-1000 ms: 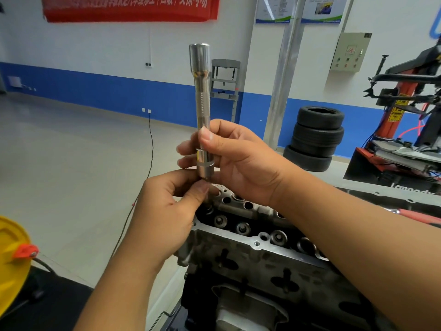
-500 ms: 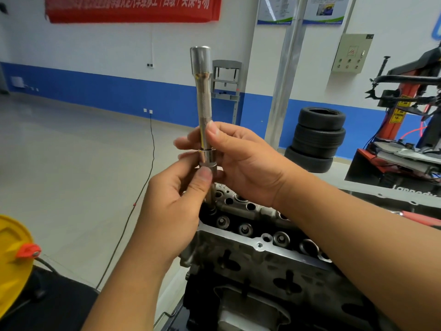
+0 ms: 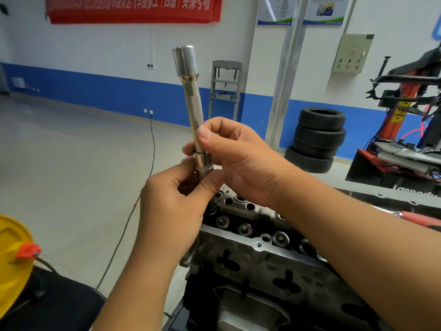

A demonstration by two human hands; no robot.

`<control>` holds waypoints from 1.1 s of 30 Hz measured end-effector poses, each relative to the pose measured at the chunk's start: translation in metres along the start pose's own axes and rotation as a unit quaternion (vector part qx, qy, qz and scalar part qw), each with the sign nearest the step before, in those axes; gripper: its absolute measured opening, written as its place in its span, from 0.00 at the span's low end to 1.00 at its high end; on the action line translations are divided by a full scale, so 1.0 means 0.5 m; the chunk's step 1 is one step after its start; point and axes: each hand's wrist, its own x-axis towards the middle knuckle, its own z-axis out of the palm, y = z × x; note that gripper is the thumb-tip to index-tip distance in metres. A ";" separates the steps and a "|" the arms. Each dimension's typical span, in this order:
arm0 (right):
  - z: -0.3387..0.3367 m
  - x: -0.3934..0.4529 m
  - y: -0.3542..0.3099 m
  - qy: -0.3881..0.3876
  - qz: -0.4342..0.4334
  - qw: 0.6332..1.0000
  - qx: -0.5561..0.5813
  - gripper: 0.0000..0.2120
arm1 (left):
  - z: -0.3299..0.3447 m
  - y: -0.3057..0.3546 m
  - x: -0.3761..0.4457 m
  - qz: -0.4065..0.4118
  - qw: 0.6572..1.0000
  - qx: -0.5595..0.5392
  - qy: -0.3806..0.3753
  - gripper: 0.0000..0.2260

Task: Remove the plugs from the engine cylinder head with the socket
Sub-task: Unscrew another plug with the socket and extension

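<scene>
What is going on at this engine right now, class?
A person holds a long socket tool upright above the cylinder head. The right hand grips its knurled shaft, while the left hand pinches the part just below the collar. The tool's lower end is hidden behind the fingers, so whether a plug is in it cannot be told. A stack of tyres stands by the wall.

Socket tool (image 3: 194, 108): bright silver chrome, knurled crosshatch band mid-shaft. Cylinder head (image 3: 262, 254): dull grey cast metal, black ports. Wall (image 3: 95, 51): white over a blue lower band. Banner (image 3: 133, 8): red, pale lettering. Tyres (image 3: 317, 139): black. Lid (image 3: 12, 254) lower left: yellow, red clip. Floor (image 3: 71, 163): pale grey-beige.
</scene>
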 end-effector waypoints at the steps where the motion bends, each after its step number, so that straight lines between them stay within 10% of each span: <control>1: 0.000 0.000 -0.001 0.003 -0.001 1.000 -0.004 0.06 | -0.001 0.001 0.001 -0.005 1.000 0.003 -0.012 0.14; 33: -0.004 0.000 -0.004 -0.002 0.020 1.000 -0.006 0.11 | 0.000 0.010 0.005 -0.058 0.995 -0.065 -0.053 0.12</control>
